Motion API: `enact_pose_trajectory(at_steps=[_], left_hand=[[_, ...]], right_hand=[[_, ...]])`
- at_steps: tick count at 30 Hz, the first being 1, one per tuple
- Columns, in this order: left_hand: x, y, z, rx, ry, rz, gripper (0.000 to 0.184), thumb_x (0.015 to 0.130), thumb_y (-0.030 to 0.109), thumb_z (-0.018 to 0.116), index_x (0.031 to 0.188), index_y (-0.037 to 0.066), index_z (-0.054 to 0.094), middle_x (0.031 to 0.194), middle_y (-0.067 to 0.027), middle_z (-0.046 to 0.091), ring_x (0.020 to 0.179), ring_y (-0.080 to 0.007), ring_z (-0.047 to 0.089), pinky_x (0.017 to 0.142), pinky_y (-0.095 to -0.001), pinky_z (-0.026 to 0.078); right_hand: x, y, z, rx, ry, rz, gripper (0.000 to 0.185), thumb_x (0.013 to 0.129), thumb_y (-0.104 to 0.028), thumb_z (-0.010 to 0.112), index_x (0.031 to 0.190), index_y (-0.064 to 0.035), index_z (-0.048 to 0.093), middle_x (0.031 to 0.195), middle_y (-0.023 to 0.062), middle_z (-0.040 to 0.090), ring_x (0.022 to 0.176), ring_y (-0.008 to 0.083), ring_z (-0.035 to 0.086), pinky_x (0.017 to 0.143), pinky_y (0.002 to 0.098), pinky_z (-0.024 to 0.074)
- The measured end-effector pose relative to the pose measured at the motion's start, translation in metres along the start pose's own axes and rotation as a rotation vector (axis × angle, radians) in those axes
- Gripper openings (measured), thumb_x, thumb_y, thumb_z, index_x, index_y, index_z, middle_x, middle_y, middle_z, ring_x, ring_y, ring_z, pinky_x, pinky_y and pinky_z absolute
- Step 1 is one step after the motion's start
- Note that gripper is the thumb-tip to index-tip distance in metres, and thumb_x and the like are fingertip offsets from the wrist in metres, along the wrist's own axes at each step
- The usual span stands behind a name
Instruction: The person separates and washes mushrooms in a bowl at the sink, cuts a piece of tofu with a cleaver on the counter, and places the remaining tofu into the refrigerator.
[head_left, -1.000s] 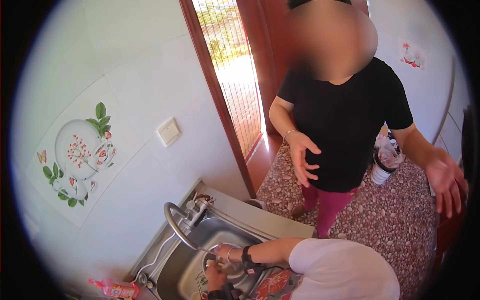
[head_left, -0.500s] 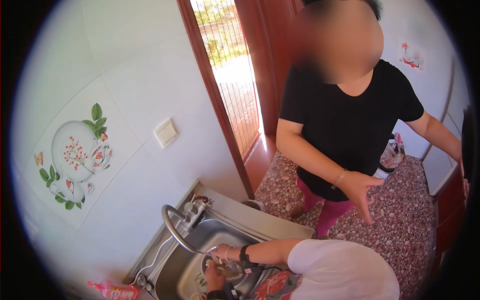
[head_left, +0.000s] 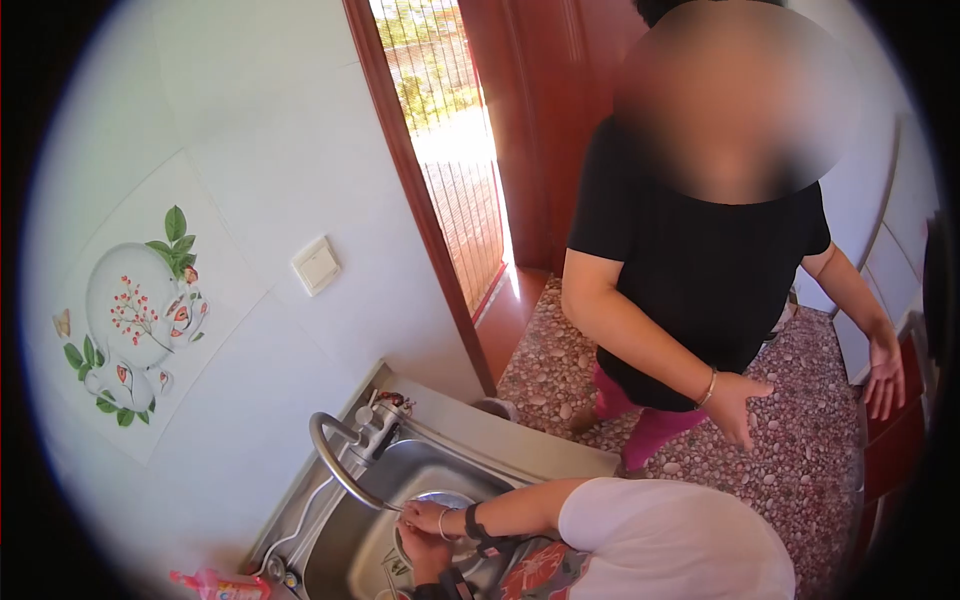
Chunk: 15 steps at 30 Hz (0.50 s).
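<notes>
Daylight glares white through the doorway (head_left: 450, 155), and the round, distorted view darkens to black corners.

The faucet (head_left: 331, 464) stands between hands (head_left: 427, 546) and wall (head_left: 240, 340), but the sink (head_left: 430, 462) lies open toward the doorway (head_left: 450, 180).

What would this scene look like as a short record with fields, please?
Place: metal sink with a curved faucet
Hands: right hand and left hand close together over the sink, by the spout's tip
Grip: unclear
In sink: round metal bowl, partly hidden
Beside sink: pink bottle
Nearby: another person in a black top, standing
Wall: white switch
</notes>
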<state>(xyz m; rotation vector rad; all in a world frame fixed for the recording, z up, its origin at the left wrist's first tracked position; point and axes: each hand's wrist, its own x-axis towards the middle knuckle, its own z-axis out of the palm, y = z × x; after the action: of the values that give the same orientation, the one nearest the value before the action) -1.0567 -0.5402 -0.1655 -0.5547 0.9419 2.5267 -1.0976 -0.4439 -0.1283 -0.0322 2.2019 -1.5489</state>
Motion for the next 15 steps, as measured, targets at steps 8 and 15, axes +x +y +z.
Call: enact_pose_trajectory(at_steps=[8,15], left_hand=[[-0.005,0.007,-0.025,0.289,0.075,-0.017,0.032,0.089,0.028,0.042,0.114,0.010,0.052,0.113,-0.0073,0.055,0.107,-0.0245,0.050,0.086,-0.0493,0.041],[-0.014,0.010,0.002,0.291,0.245,-0.088,0.030,0.088,0.026,0.047,0.111,0.008,0.052,0.107,-0.0060,0.057,0.099,-0.0223,0.054,0.080,-0.0452,0.046]], right_hand=[[0.032,0.012,-0.019,-0.072,-0.213,0.069,0.021,0.078,-0.016,0.053,0.090,-0.0074,0.068,0.080,0.0087,0.066,0.073,0.0178,0.062,0.063,0.0336,0.0488],[0.032,0.021,-0.004,0.244,-0.224,-0.013,0.021,0.082,-0.023,0.052,0.085,-0.0072,0.066,0.082,0.0084,0.065,0.073,0.0177,0.060,0.070,0.0335,0.0473]])
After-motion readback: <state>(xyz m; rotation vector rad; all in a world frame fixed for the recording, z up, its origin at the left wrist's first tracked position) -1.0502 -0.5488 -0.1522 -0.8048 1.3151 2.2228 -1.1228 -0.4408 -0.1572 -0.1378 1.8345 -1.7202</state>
